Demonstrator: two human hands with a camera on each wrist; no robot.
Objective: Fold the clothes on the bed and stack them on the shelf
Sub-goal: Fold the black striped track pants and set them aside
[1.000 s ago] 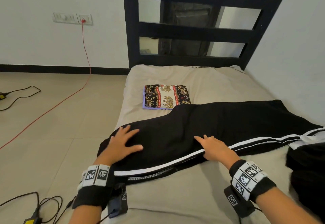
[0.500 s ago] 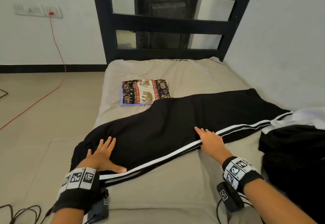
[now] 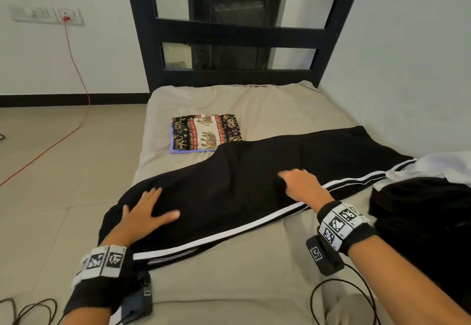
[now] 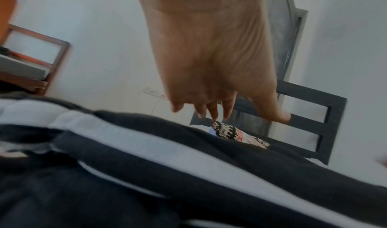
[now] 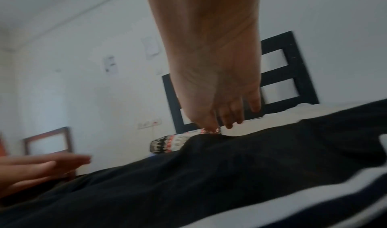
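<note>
Black track pants (image 3: 242, 182) with white side stripes lie spread across the beige bed (image 3: 229, 286), seen also in the wrist views as black cloth (image 4: 188, 173) (image 5: 209, 173). My left hand (image 3: 150, 210) lies flat on the pants near their left end, fingers spread. My right hand (image 3: 298, 182) rests flat on the middle of the pants, just above the stripe, fingers straight. Behind them, a folded elephant-print cloth (image 3: 206, 134) sits on the bed.
A heap of black (image 3: 420, 222) and white clothes (image 3: 438, 166) lies at the bed's right edge. The black headboard (image 3: 239, 31) stands at the far end, a wall runs along the right. A red cable (image 3: 76, 74) crosses the tiled floor on the left.
My right hand slid up from the white stripe onto the black cloth. My left hand moved inward along the pants. The head view shifted.
</note>
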